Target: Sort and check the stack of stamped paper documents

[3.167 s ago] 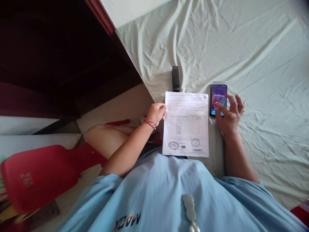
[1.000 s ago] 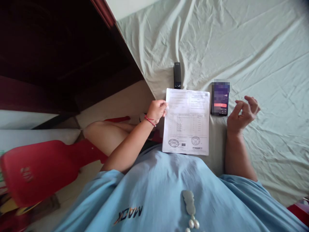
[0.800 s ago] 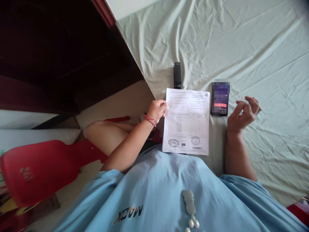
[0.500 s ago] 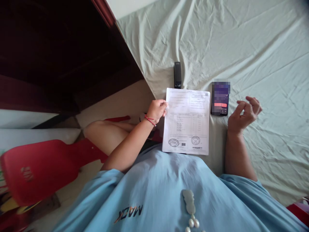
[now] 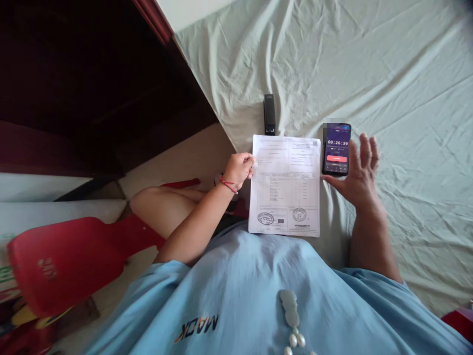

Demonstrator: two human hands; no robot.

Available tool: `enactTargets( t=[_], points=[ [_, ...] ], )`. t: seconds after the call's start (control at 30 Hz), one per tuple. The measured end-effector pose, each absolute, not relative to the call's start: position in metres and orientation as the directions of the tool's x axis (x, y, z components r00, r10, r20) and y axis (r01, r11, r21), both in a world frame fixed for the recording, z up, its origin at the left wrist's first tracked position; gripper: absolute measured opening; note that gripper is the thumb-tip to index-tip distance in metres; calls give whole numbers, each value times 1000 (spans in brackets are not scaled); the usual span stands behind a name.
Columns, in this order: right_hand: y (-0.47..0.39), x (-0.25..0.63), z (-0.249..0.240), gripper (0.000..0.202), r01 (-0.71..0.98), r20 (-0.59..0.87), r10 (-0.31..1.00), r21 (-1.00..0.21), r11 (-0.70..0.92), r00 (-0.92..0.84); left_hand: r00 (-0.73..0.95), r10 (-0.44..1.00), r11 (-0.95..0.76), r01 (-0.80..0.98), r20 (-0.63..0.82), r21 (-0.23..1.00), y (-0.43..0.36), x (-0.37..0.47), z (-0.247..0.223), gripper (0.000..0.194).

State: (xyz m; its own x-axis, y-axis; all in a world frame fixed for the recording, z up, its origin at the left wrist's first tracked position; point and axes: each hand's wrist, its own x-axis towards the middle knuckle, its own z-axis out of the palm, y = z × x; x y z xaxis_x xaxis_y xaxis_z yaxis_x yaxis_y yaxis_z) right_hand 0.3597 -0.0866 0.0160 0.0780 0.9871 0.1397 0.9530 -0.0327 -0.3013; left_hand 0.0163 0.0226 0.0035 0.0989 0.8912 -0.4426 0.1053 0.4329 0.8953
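Note:
My left hand pinches the left edge of a stack of printed papers, near its upper corner. The top sheet carries a table, round and oval stamps and small print. To the right of the papers lies a smartphone with a lit screen showing a timer. My right hand is open with its fingers spread, beside the phone's right edge; whether it touches the phone I cannot tell. Just beyond the top of the papers lies a black stapler.
A pale green, wrinkled sheet covers the surface. Dark wooden furniture stands at the upper left. A red plastic chair is at the lower left, and a red object shows at the lower right edge.
My right hand has moved left towards the phone, and its curled fingers have spread out. My left hand stays on the papers, which lie nearly where they were.

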Motion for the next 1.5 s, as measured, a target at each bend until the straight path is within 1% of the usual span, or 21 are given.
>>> enactTargets(
  t=[0.07,0.2,0.33,0.4,0.47,0.5,0.57,0.63,0.83,0.97,1.23,1.37,1.5],
  points=[
    [-87,352,17,111,943,90,993,-330,-46,80,102,891,433,105,-442,895,23,16,3,32],
    [-87,353,14,111,940,103,992,-341,-31,70,106,890,434,103,-444,895,22,16,4,30],
    [-86,359,16,107,943,122,990,-332,-26,70,102,891,434,99,-442,896,22,17,6,33],
    [-85,360,20,106,940,162,975,-327,-95,154,109,894,425,104,-435,899,22,17,6,33],
    [-84,358,23,110,920,191,942,-337,-201,276,116,896,417,113,-428,902,23,17,6,33],
    [-83,356,23,114,903,183,926,-346,-254,330,117,897,415,117,-427,902,23,17,6,33],
    [-80,350,21,120,873,125,909,-355,-334,398,115,896,415,119,-428,902,23,17,5,33],
    [-76,344,17,122,859,61,905,-346,-376,421,113,898,413,110,-425,904,23,17,3,34],
    [-53,330,12,124,842,-87,876,-248,-480,474,124,909,386,105,-398,916,23,20,1,34],
    [-40,324,16,124,837,-132,862,-208,-507,489,118,906,395,106,-406,913,22,22,4,36],
    [-31,332,7,126,829,-113,848,-182,-529,517,127,906,394,91,-403,914,21,23,6,38],
    [-27,339,2,127,801,-58,829,-229,-553,556,129,910,382,109,-394,918,21,23,5,37],
    [-31,344,10,125,773,-60,798,-212,-597,600,131,909,377,140,-395,916,22,23,7,36]
  ],
)
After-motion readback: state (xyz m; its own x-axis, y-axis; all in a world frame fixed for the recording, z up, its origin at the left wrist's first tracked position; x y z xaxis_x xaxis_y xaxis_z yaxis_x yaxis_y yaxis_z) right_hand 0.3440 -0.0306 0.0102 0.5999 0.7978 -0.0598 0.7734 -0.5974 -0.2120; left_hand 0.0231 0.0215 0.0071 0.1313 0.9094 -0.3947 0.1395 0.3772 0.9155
